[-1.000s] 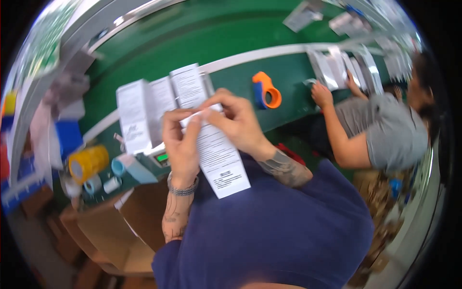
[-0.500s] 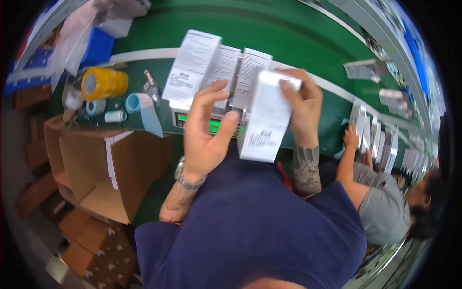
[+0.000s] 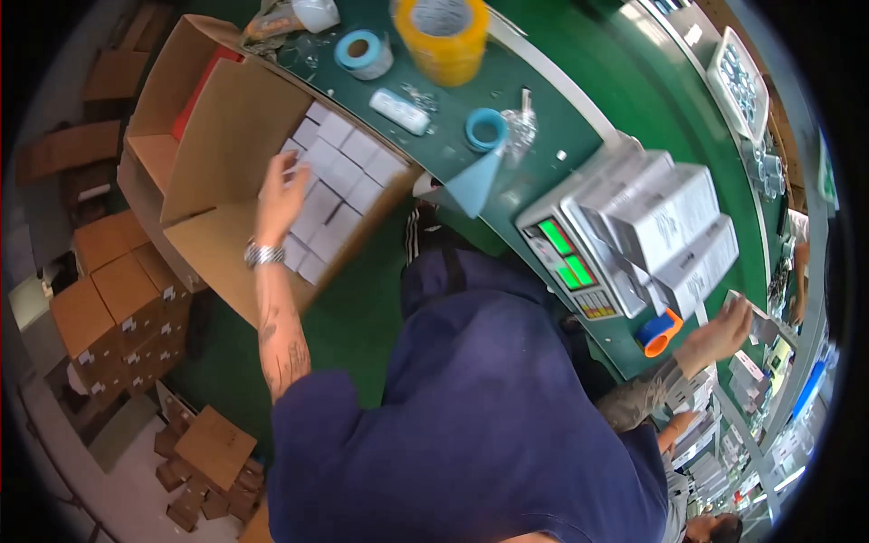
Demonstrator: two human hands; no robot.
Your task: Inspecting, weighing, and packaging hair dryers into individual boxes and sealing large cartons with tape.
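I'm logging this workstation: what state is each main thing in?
Cardboard box: flaps open, packed with white boxes.
Scale: display lit green, loaded with white packages.
Light-blue tape roll near scale: end unrolled.
Yellow tape rolls: stacked.
Tape cutter: set down beside scale.
Left hand: fingers apart, over white boxes.
Right hand: blurred, grip unclear.
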